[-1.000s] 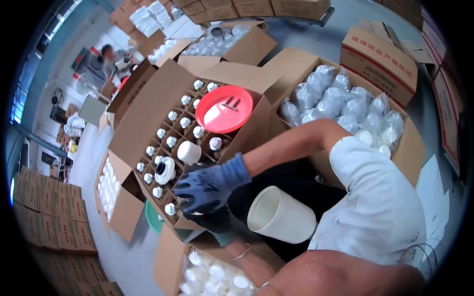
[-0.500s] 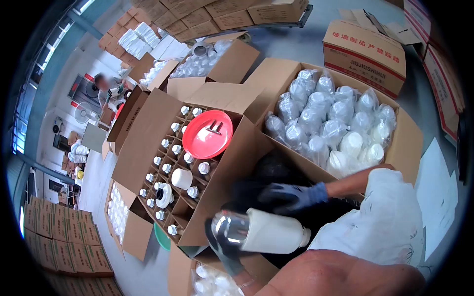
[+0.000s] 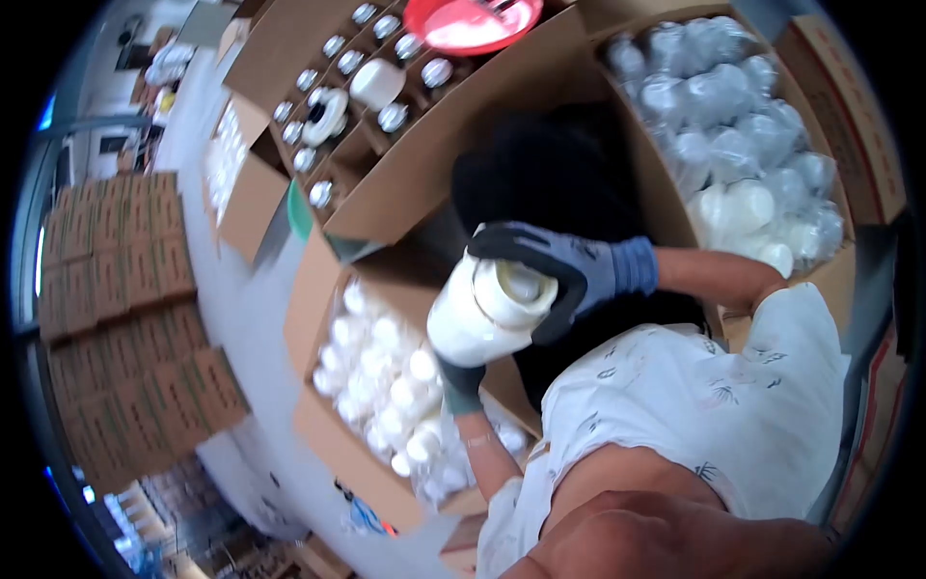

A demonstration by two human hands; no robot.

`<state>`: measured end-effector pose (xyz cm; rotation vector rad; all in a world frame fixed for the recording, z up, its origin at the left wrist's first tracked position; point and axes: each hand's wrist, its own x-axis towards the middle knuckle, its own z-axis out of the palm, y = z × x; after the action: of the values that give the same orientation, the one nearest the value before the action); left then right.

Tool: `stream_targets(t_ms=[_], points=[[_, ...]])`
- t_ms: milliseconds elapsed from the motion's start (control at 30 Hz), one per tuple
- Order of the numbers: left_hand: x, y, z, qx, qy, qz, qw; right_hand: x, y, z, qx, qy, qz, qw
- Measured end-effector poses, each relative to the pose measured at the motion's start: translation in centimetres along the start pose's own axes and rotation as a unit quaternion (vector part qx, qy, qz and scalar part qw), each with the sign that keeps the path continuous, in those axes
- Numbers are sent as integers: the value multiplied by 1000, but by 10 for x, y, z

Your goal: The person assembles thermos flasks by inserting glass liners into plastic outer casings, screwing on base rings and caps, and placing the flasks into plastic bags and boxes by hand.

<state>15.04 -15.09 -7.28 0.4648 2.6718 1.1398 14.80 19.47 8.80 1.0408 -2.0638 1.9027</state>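
A white flask [image 3: 470, 314] is held between my hands, its narrower neck end turned towards me. My right hand [image 3: 579, 267], in a grey-blue glove with dark fingers, closes over the neck side from above. My left hand [image 3: 461, 378], also gloved, grips the flask from below, with most of its fingers hidden behind it. Just below the flask sits a carton [image 3: 415, 516] holding many white parts [image 3: 386, 376], some in clear plastic. The far end of the flask is out of sight.
Ahead stands a divided carton [image 3: 405, 207] with silvery-topped bottles [image 3: 393, 117], a white cup-like piece [image 3: 377, 84] and a red dish [image 3: 473, 41]. To the right, a carton holds plastic-wrapped pieces [image 3: 719, 96]. Stacked brown boxes [image 3: 125, 261] rise at the left.
The view has swung down and left. The flask has turned, so its silvery dome is hidden and its neck faces me. My right hand has come onto the flask.
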Motion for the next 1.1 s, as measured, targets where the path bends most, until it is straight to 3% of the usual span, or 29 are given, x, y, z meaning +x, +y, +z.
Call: stream_targets(t_ms=[133, 267, 400, 433, 733, 867, 933, 967, 1000, 1067, 1100], points=[[-20, -35, 1, 57, -45, 30, 997, 34, 19, -8, 63, -47, 29, 996], [-11, -44, 5, 88, -57, 84, 991, 55, 12, -16, -80, -45, -16, 996], [8, 32, 10, 63, 100, 109, 987, 64, 21, -15, -129, 41, -33, 990], [11, 38, 17, 125, 158, 138, 970, 66, 19, -13, -134, 49, -22, 990], [17, 44, 31, 217, 248, 198, 923, 69, 16, -20, -17, 103, -32, 994], [37, 11, 10, 134, 190, 182, 955, 48, 23, -24, -25, 136, -20, 990], [73, -6, -32, -53, 110, 130, 984, 27, 28, -19, -36, 161, -30, 986], [91, -14, -54, -144, 81, 94, 982, 10, 24, -23, -52, 126, 27, 990], [109, -24, -71, -411, 0, -47, 910, -12, 28, -18, -129, 120, 75, 982], [140, 95, -110, -236, -75, 56, 967, -43, 26, -22, -171, 12, 169, 971], [157, 163, -123, -125, -105, 134, 977, -62, 33, -26, -264, -67, 128, 954]])
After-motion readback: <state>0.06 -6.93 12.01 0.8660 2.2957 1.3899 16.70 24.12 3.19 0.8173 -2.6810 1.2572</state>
